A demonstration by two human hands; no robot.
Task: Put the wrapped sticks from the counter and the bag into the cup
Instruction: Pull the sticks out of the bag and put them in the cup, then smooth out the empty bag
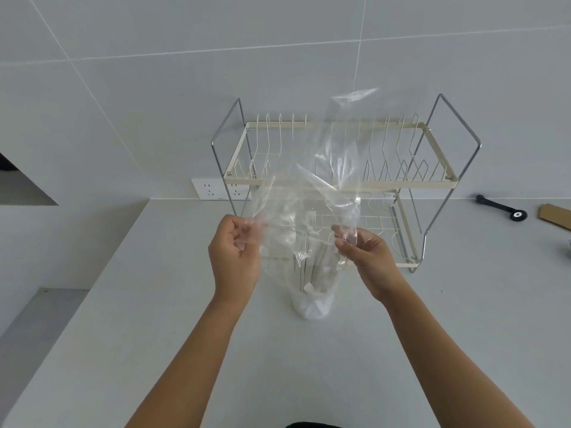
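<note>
A clear plastic bag (333,168) hangs in the air above the counter, stretched between both hands. My left hand (233,257) pinches its left edge and my right hand (366,261) pinches its right edge. Below the bag stands a white cup (313,305) holding several paper-wrapped sticks (315,267) that stand upright and lean a little. I see the sticks partly through the bag. Whether any stick is still inside the bag I cannot tell.
A two-tier wire dish rack (343,182) stands behind the cup against the tiled wall. A wall socket (213,189) sits left of the rack. A black tool with a small wheel (502,208) and a cardboard piece (556,216) lie at the far right.
</note>
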